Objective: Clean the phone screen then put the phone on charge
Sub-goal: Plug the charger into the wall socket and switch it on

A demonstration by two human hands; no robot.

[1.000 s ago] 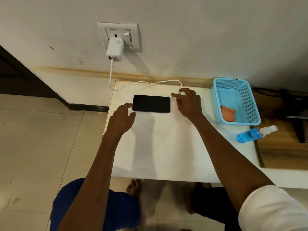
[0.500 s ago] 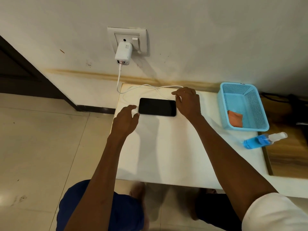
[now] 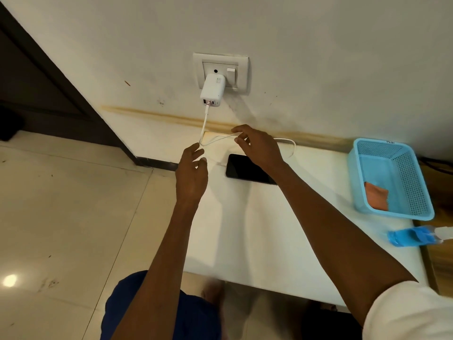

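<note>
Head view, looking down at my two hands over a white table [image 3: 257, 236]. Landmark: the phone [image 3: 247, 171], lying flat and screen-up near the table's far left corner.

Right hand [image 3: 259, 148]: raised above the phone's far edge, covering part of it. Half a second ago it rested on the table at the phone's right end; it now hangs over the phone with fingers spread and loosely curled. The white cable [image 3: 215, 141] passes at its fingertips, but I cannot tell whether I have it pinched.

Left hand [image 3: 192, 173]: just left of the phone, fingers relaxed and slightly parted, holding nothing. Earlier it touched the phone's left end; it now stands apart from it.

Cable: runs down from the white charger [image 3: 212, 90], plugged into the wall socket [image 3: 220, 71] beyond the phone, loops onto the table behind the phone, and ends in a plug lying just beside the phone's left end. Whether that plug is seated in the phone is not clear.

Right of the phone, well apart: a blue basket [image 3: 411, 182] with an orange cloth [image 3: 376, 197] inside, and nearer me a blue spray bottle [image 3: 409, 237] lying on its side. The phone has not shifted on the table.
</note>
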